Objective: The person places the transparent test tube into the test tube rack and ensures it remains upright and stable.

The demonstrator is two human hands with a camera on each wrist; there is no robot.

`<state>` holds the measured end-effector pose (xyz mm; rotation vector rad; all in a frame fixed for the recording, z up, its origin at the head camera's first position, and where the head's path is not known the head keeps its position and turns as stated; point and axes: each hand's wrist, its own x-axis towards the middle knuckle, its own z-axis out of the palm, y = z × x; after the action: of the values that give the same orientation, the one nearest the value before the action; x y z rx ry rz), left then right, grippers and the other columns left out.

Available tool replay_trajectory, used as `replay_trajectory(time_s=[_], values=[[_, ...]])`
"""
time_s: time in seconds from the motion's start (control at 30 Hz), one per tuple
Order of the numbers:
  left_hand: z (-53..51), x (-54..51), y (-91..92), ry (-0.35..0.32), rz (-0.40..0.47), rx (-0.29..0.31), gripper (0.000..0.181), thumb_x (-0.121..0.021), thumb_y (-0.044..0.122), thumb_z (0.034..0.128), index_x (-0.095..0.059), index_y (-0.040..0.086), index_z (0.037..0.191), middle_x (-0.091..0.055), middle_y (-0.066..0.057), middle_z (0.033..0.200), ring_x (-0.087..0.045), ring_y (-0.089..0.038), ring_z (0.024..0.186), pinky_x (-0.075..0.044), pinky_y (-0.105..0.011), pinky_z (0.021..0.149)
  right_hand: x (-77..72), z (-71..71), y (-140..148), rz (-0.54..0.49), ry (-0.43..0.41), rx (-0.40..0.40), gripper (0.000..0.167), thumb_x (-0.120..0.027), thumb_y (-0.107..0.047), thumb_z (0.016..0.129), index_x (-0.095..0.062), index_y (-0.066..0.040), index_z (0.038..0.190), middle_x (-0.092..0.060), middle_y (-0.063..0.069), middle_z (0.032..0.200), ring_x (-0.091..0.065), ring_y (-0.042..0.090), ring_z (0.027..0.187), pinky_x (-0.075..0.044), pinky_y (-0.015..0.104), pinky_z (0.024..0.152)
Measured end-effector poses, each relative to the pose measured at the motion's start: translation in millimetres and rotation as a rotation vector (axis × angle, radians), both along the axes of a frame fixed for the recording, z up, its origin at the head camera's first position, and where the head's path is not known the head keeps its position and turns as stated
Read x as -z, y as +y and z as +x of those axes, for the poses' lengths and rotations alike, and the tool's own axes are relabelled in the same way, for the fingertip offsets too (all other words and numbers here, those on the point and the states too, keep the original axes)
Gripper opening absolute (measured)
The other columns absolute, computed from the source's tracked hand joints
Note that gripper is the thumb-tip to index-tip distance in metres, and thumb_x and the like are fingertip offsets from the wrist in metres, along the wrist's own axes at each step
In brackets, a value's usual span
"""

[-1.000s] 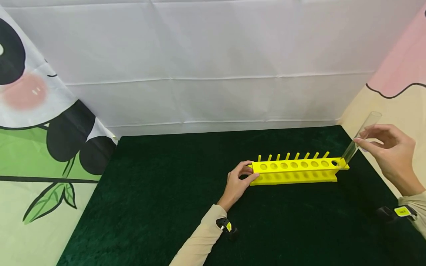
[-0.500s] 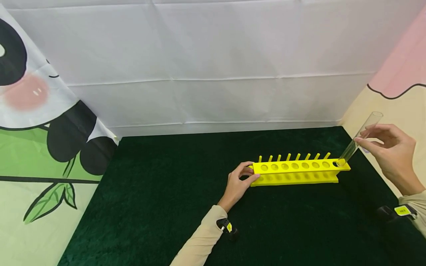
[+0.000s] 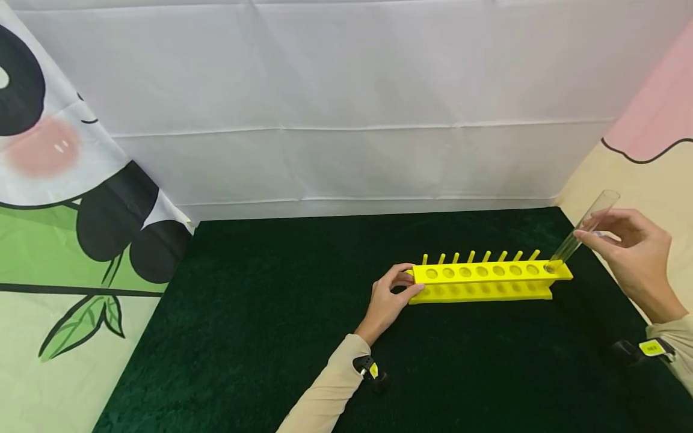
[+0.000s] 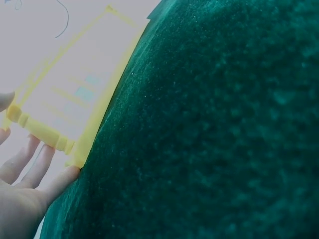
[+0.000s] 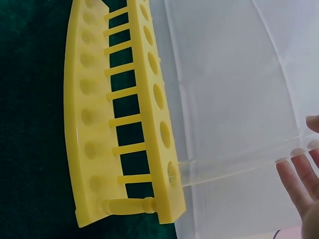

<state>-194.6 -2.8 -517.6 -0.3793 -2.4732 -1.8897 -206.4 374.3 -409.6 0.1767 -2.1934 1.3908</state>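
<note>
A yellow test tube rack [image 3: 489,279] stands on the dark green cloth, with a row of round holes on top and upright pegs behind. My left hand [image 3: 385,300] grips its left end, thumb in front and fingers behind. In the left wrist view the rack [image 4: 92,134] is washed out by glare. My right hand [image 3: 639,255] pinches a clear glass test tube [image 3: 567,248] tilted up to the right. The tube's lower end sits at the mouth of the rightmost hole; in the right wrist view the tube [image 5: 209,172] meets the rack's end hole [image 5: 172,174].
Dark green cloth [image 3: 260,313] covers the table. A white sheet [image 3: 346,90] hangs behind it. Printed cloths stand on both sides, with a panda picture [image 3: 49,114] on the left and a pink and cream pattern [image 3: 649,108] on the right.
My right hand has lowered slightly, and the test tube's lower end has shifted down and left over the rightmost hole. The left hand keeps its grip on the rack.
</note>
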Motion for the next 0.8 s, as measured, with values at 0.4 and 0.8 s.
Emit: replay_trajectory(time_s=[0.4,0.8], values=[[1.1,0.5,0.5,0.007,0.017,-0.002,0.04,-0.068,0.032,0.0876,-0.054,0.024,0.125,-0.062,0.001,0.111,-0.061,-0.017,0.101,-0.05,-0.038,0.086,6.3,2.2,-2,0.01,0.008,0.015,0.035,-0.069,0.012,0.077,-0.059,0.011,0.111,-0.063,-0.008,0.093,-0.058,0.006,0.08,-0.046,0.009,0.078],[2.8,-4.5,1.2,-0.003,0.017,-0.007,0.041,-0.068,0.03,0.088,-0.054,0.022,0.125,-0.062,0.0,0.111,-0.061,-0.017,0.102,-0.05,-0.037,0.086,11.7,0.9,-2,-0.006,-0.003,-0.007,0.034,-0.067,0.015,0.077,-0.057,0.013,0.109,-0.063,-0.005,0.091,-0.058,0.009,0.08,-0.047,0.01,0.075]])
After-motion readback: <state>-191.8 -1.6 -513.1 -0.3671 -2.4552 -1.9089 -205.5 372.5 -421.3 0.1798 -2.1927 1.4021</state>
